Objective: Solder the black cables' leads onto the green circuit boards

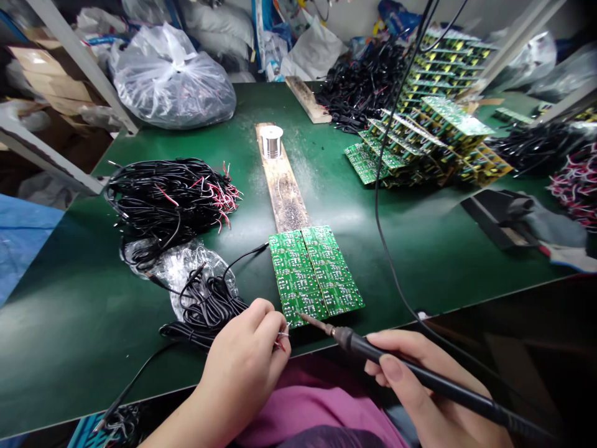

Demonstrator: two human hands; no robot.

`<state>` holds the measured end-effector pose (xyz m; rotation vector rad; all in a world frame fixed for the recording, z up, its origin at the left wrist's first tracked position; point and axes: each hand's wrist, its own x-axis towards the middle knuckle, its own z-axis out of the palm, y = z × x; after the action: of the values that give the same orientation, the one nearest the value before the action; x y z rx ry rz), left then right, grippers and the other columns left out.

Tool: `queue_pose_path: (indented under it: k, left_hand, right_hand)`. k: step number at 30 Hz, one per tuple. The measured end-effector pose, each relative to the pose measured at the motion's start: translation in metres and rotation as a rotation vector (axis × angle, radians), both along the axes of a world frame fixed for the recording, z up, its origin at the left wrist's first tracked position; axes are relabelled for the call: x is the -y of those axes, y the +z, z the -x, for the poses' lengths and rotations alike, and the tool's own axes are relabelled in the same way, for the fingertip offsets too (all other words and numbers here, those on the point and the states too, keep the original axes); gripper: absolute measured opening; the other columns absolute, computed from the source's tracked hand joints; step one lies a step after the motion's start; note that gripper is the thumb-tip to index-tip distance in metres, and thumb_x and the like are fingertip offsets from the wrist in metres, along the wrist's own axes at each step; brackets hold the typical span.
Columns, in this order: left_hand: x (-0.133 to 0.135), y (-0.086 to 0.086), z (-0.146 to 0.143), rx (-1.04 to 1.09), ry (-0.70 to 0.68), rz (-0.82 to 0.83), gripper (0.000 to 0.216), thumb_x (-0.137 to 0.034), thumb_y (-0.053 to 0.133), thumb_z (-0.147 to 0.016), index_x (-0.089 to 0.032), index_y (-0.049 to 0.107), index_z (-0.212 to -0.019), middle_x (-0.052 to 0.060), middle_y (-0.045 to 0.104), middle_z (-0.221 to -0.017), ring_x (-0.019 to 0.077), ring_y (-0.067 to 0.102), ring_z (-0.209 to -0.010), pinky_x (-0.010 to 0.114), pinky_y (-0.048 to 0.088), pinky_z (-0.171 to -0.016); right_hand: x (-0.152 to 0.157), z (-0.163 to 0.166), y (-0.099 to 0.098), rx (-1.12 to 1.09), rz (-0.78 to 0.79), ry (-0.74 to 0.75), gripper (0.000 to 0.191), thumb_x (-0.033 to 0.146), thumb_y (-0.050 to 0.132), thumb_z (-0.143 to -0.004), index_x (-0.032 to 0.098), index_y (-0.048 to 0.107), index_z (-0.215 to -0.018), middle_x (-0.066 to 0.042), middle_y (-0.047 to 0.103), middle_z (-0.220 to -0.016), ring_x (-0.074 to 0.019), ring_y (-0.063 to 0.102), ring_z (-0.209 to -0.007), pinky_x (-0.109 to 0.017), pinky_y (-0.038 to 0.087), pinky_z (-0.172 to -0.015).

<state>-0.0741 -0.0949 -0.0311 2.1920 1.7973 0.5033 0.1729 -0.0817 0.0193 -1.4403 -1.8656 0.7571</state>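
My left hand [249, 348] is closed in a pinch on a black cable whose red and white wire ends [281, 340] stick out at the fingertips. It is at the near left corner of a green circuit board panel [317, 274]. In my right hand [420, 379] is a black soldering iron [410, 367], its tip over the near edge of the panel; whether the tip touches cannot be told. A black cable bundle [209, 305] lies on clear plastic left of the panel. The panel's far end meets a scorched wooden strip [284, 193] bearing a solder spool [271, 142].
A heap of black cables [163, 196] with red and white ends lies at the left. Stacked circuit boards [420, 146] stand at the back right. The iron's cord [380, 211] hangs down across the right side. A large plastic bag [175, 78] sits at the back left.
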Motion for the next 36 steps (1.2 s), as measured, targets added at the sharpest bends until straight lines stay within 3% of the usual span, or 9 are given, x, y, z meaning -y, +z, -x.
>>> queue_pose_path:
  k: [6, 11, 14, 16, 21, 28, 32, 36]
  left_hand:
    - [0.003, 0.003, 0.000, 0.014, -0.011, 0.014, 0.011, -0.016, 0.049, -0.096, -0.023, 0.057, -0.093, 0.003, 0.058, -0.095, 0.0187, 0.060, -0.076, 0.035, 0.052, -0.071]
    - [0.008, 0.018, 0.021, 0.029, -0.043, -0.048, 0.028, -0.028, 0.056, -0.099, -0.021, 0.054, -0.125, 0.008, 0.062, -0.120, 0.0216, 0.066, -0.100, 0.035, 0.055, -0.086]
    - [-0.003, 0.028, 0.037, -0.004, -0.110, -0.002, 0.018, -0.031, 0.046, -0.104, -0.023, 0.062, -0.110, 0.004, 0.066, -0.104, 0.0197, 0.066, -0.092, 0.034, 0.053, -0.081]
    - [-0.017, 0.032, 0.043, 0.001, -0.100, 0.046, 0.025, -0.030, 0.040, -0.106, -0.022, 0.063, -0.099, 0.003, 0.064, -0.096, 0.0184, 0.064, -0.085, 0.033, 0.051, -0.077]
    - [-0.042, 0.029, 0.041, 0.097, -0.003, 0.199, 0.020, -0.032, 0.048, -0.103, -0.022, 0.060, -0.090, 0.000, 0.062, -0.091, 0.0173, 0.062, -0.083, 0.031, 0.046, -0.072]
    - [-0.035, 0.029, 0.040, 0.243, -0.022, 0.326, 0.019, -0.031, 0.052, -0.100, -0.023, 0.061, -0.086, -0.001, 0.061, -0.089, 0.0169, 0.059, -0.083, 0.031, 0.044, -0.074]
    - [-0.028, 0.032, 0.041, 0.313, -0.057, 0.312, 0.017, -0.028, 0.051, -0.100, -0.024, 0.060, -0.087, -0.001, 0.062, -0.091, 0.0162, 0.059, -0.086, 0.030, 0.044, -0.075]
    - [-0.029, 0.035, 0.044, 0.338, -0.061, 0.318, 0.018, -0.028, 0.050, -0.101, -0.024, 0.062, -0.087, -0.002, 0.063, -0.090, 0.0159, 0.060, -0.086, 0.029, 0.045, -0.075]
  right_hand:
    - [0.001, -0.001, 0.000, 0.006, -0.001, 0.007, 0.012, 0.032, 0.058, -0.098, 0.033, 0.068, -0.106, 0.006, 0.077, -0.078, -0.0124, 0.076, -0.066, -0.014, 0.057, -0.051]
    - [0.000, -0.006, -0.003, 0.022, -0.014, -0.034, 0.013, 0.033, 0.057, -0.098, 0.033, 0.068, -0.105, 0.005, 0.077, -0.079, -0.0130, 0.076, -0.066, -0.015, 0.057, -0.051]
    - [-0.005, -0.008, -0.004, 0.021, -0.016, -0.022, 0.013, 0.033, 0.059, -0.098, 0.032, 0.069, -0.107, 0.005, 0.077, -0.081, -0.0125, 0.077, -0.068, -0.014, 0.059, -0.055]
    - [-0.008, -0.006, -0.005, -0.013, -0.022, 0.000, 0.014, 0.032, 0.060, -0.098, 0.031, 0.069, -0.109, 0.005, 0.078, -0.083, -0.0125, 0.077, -0.069, -0.015, 0.061, -0.058]
    - [-0.012, 0.005, -0.008, -0.085, -0.052, 0.030, 0.018, 0.027, 0.060, -0.099, 0.031, 0.067, -0.115, 0.003, 0.076, -0.090, -0.0121, 0.075, -0.070, -0.018, 0.062, -0.064]
    - [-0.038, 0.054, -0.016, -0.217, -0.102, 0.247, 0.028, 0.010, 0.060, -0.096, 0.026, 0.060, -0.119, -0.003, 0.065, -0.112, -0.0153, 0.067, -0.100, -0.031, 0.057, -0.094]
    - [-0.051, 0.084, -0.023, -0.239, -0.078, 0.362, 0.038, 0.005, 0.059, -0.094, 0.026, 0.056, -0.125, -0.004, 0.062, -0.115, -0.0158, 0.064, -0.104, -0.032, 0.055, -0.095]
    - [-0.052, 0.094, -0.026, -0.250, -0.053, 0.386, 0.039, 0.005, 0.055, -0.096, 0.026, 0.054, -0.129, -0.003, 0.061, -0.116, -0.0150, 0.063, -0.104, -0.031, 0.054, -0.096]
